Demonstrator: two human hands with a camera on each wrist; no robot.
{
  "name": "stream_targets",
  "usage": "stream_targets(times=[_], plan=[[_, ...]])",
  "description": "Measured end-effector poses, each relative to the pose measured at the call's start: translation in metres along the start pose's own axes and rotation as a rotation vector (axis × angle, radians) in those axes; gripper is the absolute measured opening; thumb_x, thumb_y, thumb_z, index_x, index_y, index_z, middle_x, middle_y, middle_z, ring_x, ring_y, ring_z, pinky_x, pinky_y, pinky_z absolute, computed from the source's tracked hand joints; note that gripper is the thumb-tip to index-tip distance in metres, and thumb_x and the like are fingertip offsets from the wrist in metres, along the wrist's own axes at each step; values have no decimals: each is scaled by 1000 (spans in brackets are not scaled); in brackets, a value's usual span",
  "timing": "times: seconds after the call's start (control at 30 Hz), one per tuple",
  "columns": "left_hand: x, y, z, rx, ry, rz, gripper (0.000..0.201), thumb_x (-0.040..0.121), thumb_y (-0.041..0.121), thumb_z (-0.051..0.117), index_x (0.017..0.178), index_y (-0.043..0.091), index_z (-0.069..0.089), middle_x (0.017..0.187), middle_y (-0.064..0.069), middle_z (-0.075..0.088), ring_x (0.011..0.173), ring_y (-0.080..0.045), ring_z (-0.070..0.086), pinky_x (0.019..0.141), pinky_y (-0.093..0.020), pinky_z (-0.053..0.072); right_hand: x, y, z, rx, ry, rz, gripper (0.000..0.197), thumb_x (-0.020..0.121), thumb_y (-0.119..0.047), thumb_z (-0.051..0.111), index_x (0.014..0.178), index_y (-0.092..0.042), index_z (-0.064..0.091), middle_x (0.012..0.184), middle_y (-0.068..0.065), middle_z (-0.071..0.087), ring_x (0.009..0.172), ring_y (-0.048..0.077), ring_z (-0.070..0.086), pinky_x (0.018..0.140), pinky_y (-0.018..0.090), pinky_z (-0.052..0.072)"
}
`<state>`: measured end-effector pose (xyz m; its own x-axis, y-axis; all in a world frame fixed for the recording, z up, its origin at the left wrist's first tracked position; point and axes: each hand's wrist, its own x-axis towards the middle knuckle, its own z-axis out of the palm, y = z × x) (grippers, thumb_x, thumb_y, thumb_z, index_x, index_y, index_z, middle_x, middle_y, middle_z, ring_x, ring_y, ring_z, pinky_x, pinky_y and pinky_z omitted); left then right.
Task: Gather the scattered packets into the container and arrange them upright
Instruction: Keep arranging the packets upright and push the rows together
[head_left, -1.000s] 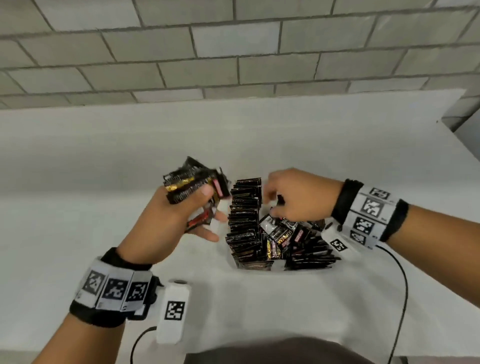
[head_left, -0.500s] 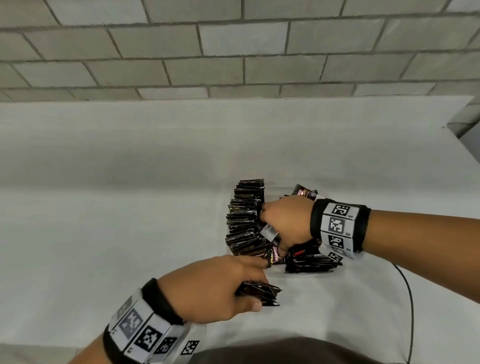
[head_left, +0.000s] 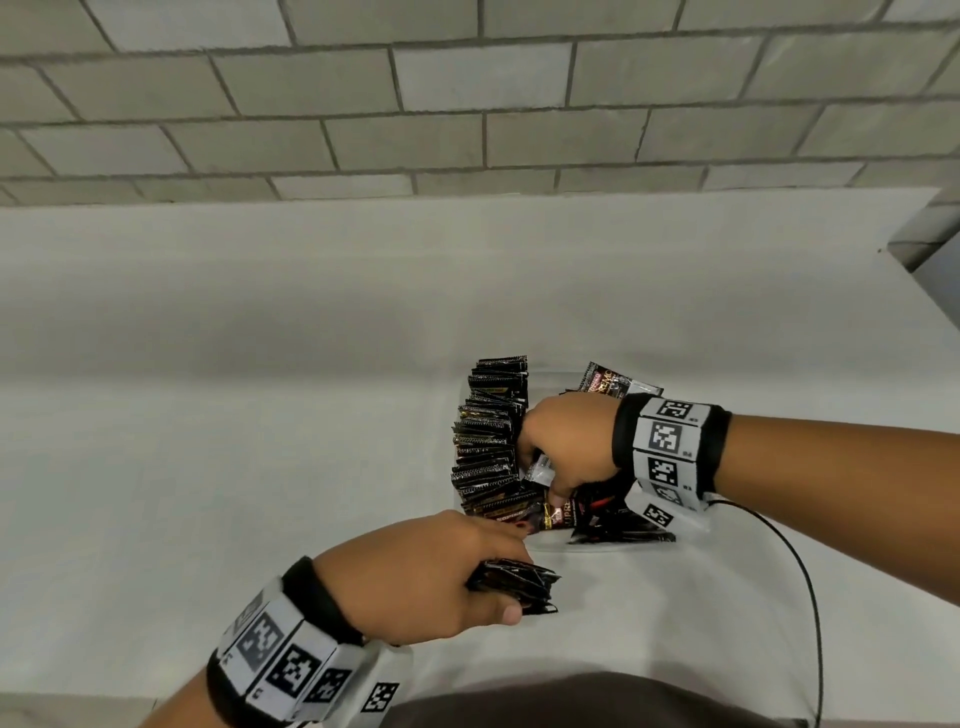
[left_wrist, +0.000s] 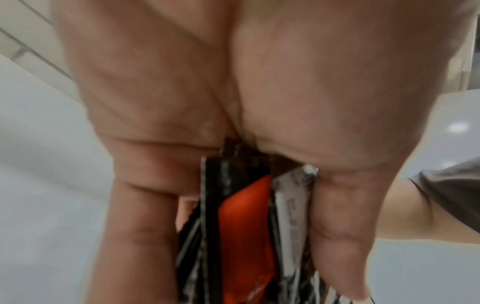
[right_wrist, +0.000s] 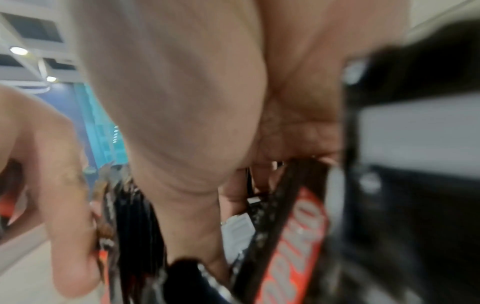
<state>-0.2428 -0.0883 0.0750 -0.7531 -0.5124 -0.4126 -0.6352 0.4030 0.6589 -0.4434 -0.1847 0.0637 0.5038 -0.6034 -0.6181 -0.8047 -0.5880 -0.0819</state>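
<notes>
A clear plastic container (head_left: 551, 376) sits on the white table. A row of dark packets (head_left: 491, 436) stands upright along its left side, and loose packets (head_left: 618, 525) lie in a heap at its near right. One packet (head_left: 609, 383) leans at the back. My right hand (head_left: 543, 475) is inside the container beside the row, fingers curled down round some packets (right_wrist: 130, 226). My left hand (head_left: 511, 578) grips a stack of packets (head_left: 537, 583) edge-on, low over the table just in front of the container; the left wrist view shows the stack (left_wrist: 244, 226) pinched between fingers and thumb.
The white table (head_left: 260, 441) stretches left and back to a grey block wall (head_left: 467, 104). A black cable (head_left: 808, 571) runs from my right wrist down over the table's near right. The table's right edge (head_left: 930, 301) is close to a wall corner.
My left hand has come down from beside the container's left to the table in front of it, still gripping its stack. My right hand has sunk deeper among the packets.
</notes>
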Motion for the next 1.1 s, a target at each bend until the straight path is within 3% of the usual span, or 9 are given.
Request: stream_targets(times=[0.1, 0.5, 0.6, 0.67, 0.77, 0.87, 0.93, 1.0, 1.1], plan=[[-2, -1, 0, -8, 20, -8, 34, 99, 44, 63, 131, 34, 62, 154, 22, 45, 140, 13, 29, 99, 4, 23, -2, 3, -6, 61, 29, -2, 50, 74, -43, 83, 120, -29, 69, 101, -5, 70, 90, 17, 60, 81, 33, 54], [-4, -5, -3, -7, 36, -79, 50, 98, 49, 62, 145, 37, 52, 158, 29, 34, 143, 11, 31, 113, -9, 24, -33, 24, -11, 322, 220, -47, 31, 77, -38, 82, 106, -31, 71, 105, -12, 60, 92, 10, 56, 84, 32, 48], [-5, 1, -8, -50, 22, -87, 50, 99, 44, 63, 147, 35, 52, 151, 25, 46, 126, 15, 47, 105, -8, 35, -37, 25, -8, 347, 249, -92, 25, 76, -35, 84, 98, -32, 72, 105, -13, 56, 95, 9, 52, 87, 35, 46], [-4, 5, -10, -85, -1, -117, 53, 99, 41, 63, 150, 33, 49, 150, 23, 48, 90, 29, 53, 82, 2, 38, -41, 27, -10, 382, 283, -133, 22, 77, -34, 84, 95, -33, 72, 103, -15, 57, 91, 4, 52, 83, 32, 46], [-2, 5, -11, -123, -10, -145, 53, 99, 43, 63, 149, 35, 49, 147, 17, 53, 63, 21, 56, 64, 0, 40, -49, 32, -16, 473, 347, -176, 20, 81, -29, 82, 98, -34, 73, 102, -19, 59, 93, -1, 56, 83, 26, 46], [-3, 4, -11, -134, -8, -160, 51, 99, 44, 63, 147, 38, 50, 142, 14, 58, 60, 14, 58, 61, -4, 42, -56, 39, -21, 584, 444, -207, 22, 83, -29, 81, 103, -34, 74, 107, -18, 63, 85, 2, 63, 79, 19, 48], [-3, 4, -11, -118, -14, -168, 53, 99, 45, 62, 149, 37, 48, 146, 16, 54, 63, 23, 55, 63, 0, 39, -61, 44, -23, 671, 532, -206, 23, 83, -27, 82, 105, -30, 75, 106, -13, 67, 65, 2, 54, 66, 10, 40], [-2, 3, -11, -105, -19, -172, 54, 99, 45, 62, 150, 38, 47, 150, 18, 51, 65, 27, 53, 63, 2, 38, -66, 47, -25, 768, 617, -194, 23, 82, -28, 81, 104, -31, 75, 103, -13, 68, 56, 8, 41, 61, 16, 36], [-3, -1, -8, -151, -13, -166, 48, 98, 47, 64, 144, 46, 50, 143, 17, 57, 64, -2, 67, 68, -18, 56, -78, 51, -30, 848, 754, -177, 23, 81, -27, 81, 103, -26, 75, 92, -19, 68, 57, 8, 38, 62, 22, 38]])
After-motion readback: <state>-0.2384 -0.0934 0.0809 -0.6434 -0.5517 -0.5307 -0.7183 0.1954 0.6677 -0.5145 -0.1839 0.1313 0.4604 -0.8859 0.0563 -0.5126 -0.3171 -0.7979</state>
